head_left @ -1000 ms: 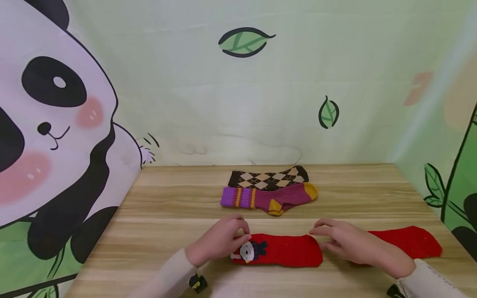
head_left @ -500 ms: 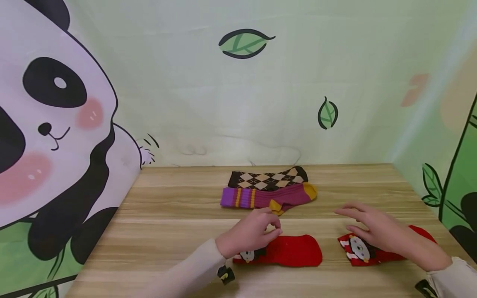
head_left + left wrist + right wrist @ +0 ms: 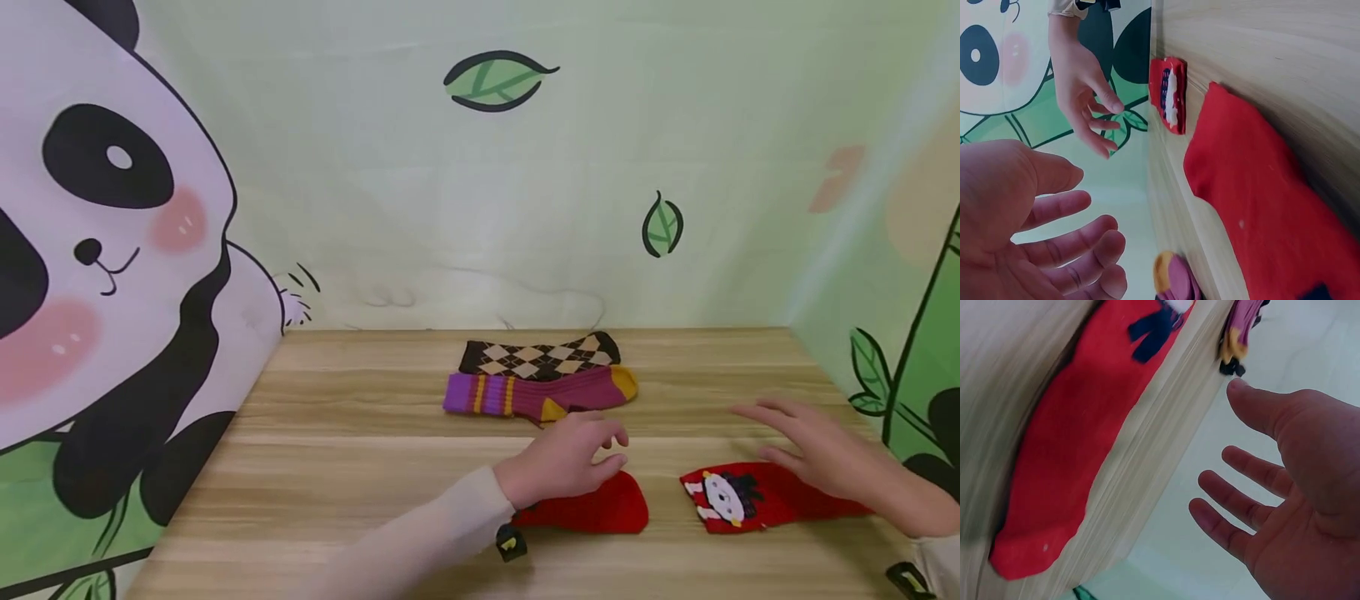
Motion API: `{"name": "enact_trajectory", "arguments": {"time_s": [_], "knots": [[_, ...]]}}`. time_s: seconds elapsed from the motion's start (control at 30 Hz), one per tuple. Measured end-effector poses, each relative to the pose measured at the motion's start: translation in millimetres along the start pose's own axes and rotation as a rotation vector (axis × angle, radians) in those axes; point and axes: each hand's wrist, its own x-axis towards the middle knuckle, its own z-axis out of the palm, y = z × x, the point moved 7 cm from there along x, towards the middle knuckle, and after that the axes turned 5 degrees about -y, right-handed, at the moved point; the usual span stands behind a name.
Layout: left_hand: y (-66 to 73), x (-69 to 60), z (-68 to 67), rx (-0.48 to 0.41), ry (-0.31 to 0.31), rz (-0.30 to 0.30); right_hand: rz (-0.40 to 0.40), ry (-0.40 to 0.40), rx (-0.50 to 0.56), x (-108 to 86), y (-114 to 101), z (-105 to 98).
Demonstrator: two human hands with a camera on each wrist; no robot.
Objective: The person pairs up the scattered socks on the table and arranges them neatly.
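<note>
Two red socks lie flat at the front of the table. Over the left red sock [image 3: 592,510] hovers my left hand [image 3: 566,458], its fingers loosely bent and holding nothing; it hides the sock's cuff end in the head view. The left wrist view shows a gap between that hand [image 3: 1054,231] and the sock [image 3: 1260,181]. Above the right red sock [image 3: 780,492], which has a white animal figure near its cuff, my right hand [image 3: 840,454] is raised with fingers extended. In the right wrist view this hand [image 3: 1285,487] is apart from the sock [image 3: 1066,456].
Behind the red socks lie a purple sock [image 3: 525,396] with yellow heel and toe and a black-and-tan argyle sock [image 3: 536,358], touching each other. A printed panda backdrop [image 3: 360,167] rises along the wooden table's [image 3: 337,375] far edge and sides.
Both hands have moved to the right. My left hand has left the cuff end of the left red sock, and my right hand has uncovered the right sock's animal figure. The socks stay put.
</note>
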Motion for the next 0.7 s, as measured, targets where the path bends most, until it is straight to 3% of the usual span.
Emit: {"name": "enact_trajectory", "arguments": {"time_s": [0.2,0.37,0.53,0.7], "knots": [[8.2,17.9,10.7,-0.007,-0.028,-0.006,0.063,-0.044,-0.01,-10.8,17,1],[13.7,33.2,16.9,0.032,-0.013,-0.017,0.146,-0.106,-0.015,-14.9,31,4],[24.5,50.3,24.1,0.049,-0.034,-0.027,0.151,-0.112,-0.012,-19.3,41,6],[32.4,65.7,35.2,0.091,-0.09,-0.085,0.151,-0.118,-0.008,-25.0,50,10]]}}
